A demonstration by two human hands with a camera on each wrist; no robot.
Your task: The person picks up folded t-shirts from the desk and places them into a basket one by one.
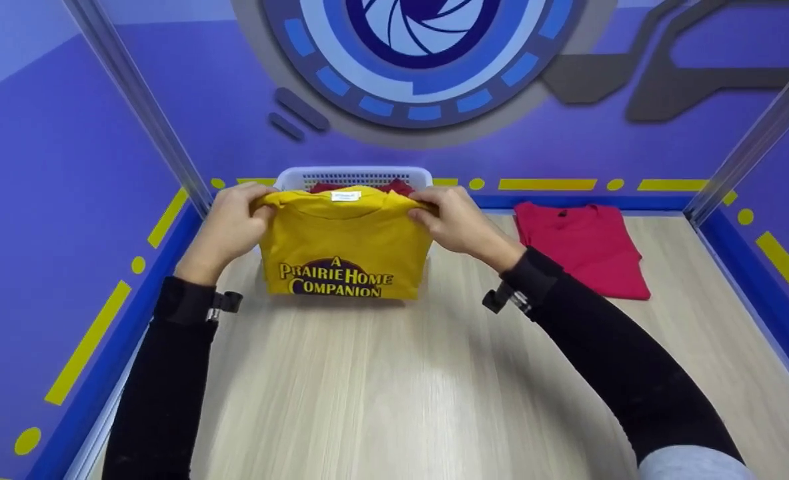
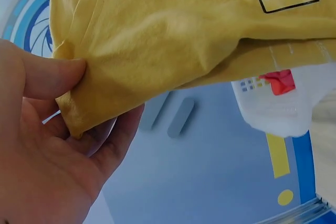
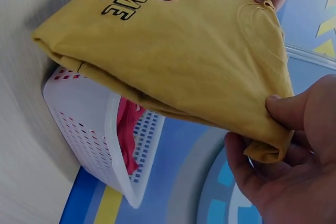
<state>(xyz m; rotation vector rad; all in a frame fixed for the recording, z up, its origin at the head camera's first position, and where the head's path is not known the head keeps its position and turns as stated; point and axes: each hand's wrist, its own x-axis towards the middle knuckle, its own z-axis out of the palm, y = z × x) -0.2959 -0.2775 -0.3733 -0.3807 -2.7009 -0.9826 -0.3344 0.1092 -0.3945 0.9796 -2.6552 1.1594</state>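
A folded yellow T-shirt with dark "A Prairie Home Companion" print hangs lifted in front of a white basket. My left hand pinches its left top corner, thumb over the cloth. My right hand pinches the right top corner. The shirt's lower edge is near the wooden table. The white basket holds red cloth and stands just behind and under the shirt. In the left wrist view a basket corner shows below the yellow cloth.
A folded red T-shirt lies on the table at the back right. Blue and purple walls with yellow markings enclose the table on three sides. Metal posts stand at the back corners.
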